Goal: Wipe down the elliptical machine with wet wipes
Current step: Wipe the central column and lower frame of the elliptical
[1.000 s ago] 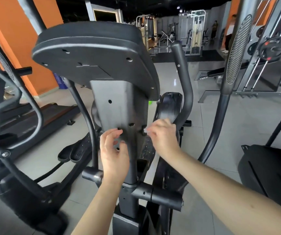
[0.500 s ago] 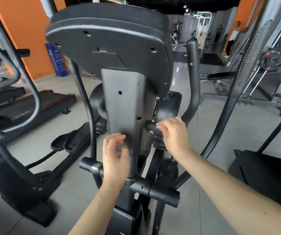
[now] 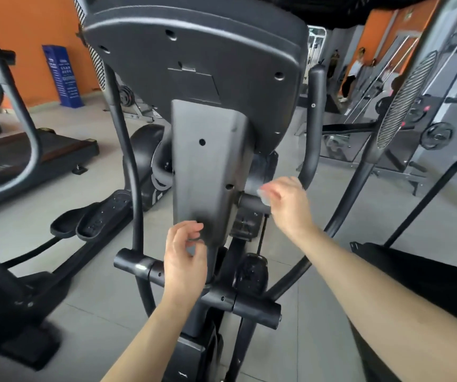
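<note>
Elliptical machine (image 3: 208, 172) directly ahead, rear of its console post facing you. Wet wipe (image 3: 263, 194): small pale wad pinched in your right hand (image 3: 288, 205), at the stub bar on the post's right side. Contact with the bar looks likely; blur hides it. Left hand (image 3: 184, 257) low on the post, fingers loosely curled, holding nothing.

Risks: wad that small may slip from the pinch or skip patches. Screw recesses could snag it. Swing handle (image 3: 311, 128) just behind your knuckles; lean on it and it may move.

black elliptical machine (image 3: 208, 172) upright – pale wet wipe (image 3: 263, 196) against its side bar.
</note>
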A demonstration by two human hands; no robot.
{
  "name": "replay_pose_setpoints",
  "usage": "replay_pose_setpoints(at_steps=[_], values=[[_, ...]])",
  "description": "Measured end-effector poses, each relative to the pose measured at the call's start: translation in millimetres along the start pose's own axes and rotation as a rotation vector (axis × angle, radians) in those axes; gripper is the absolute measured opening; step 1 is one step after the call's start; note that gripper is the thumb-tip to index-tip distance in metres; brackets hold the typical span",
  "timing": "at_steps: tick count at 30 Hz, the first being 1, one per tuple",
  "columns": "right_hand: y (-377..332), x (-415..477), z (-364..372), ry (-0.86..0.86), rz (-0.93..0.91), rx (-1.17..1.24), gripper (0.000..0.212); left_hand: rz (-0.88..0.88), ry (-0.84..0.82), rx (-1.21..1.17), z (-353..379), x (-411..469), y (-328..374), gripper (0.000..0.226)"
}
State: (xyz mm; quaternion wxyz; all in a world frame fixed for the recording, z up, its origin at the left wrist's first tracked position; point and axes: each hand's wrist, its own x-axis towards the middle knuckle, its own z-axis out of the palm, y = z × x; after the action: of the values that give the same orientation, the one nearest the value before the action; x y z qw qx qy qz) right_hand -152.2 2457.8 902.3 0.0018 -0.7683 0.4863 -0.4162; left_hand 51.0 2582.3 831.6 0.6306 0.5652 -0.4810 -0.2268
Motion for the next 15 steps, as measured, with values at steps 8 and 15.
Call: replay_pose_setpoints(at_steps=[8, 15], values=[[13.0, 1.5, -11.3, -0.174, -0.046, -0.135, 0.017, 0.068, -0.035, -0.023, 10.0, 7.9, 5.1, 0.042], [5.5, 16.0, -6.6, -0.321, -0.077, -0.119, 0.015, 0.125, -0.044, 0.006, 17.2, 11.6, 13.7, 0.044]])
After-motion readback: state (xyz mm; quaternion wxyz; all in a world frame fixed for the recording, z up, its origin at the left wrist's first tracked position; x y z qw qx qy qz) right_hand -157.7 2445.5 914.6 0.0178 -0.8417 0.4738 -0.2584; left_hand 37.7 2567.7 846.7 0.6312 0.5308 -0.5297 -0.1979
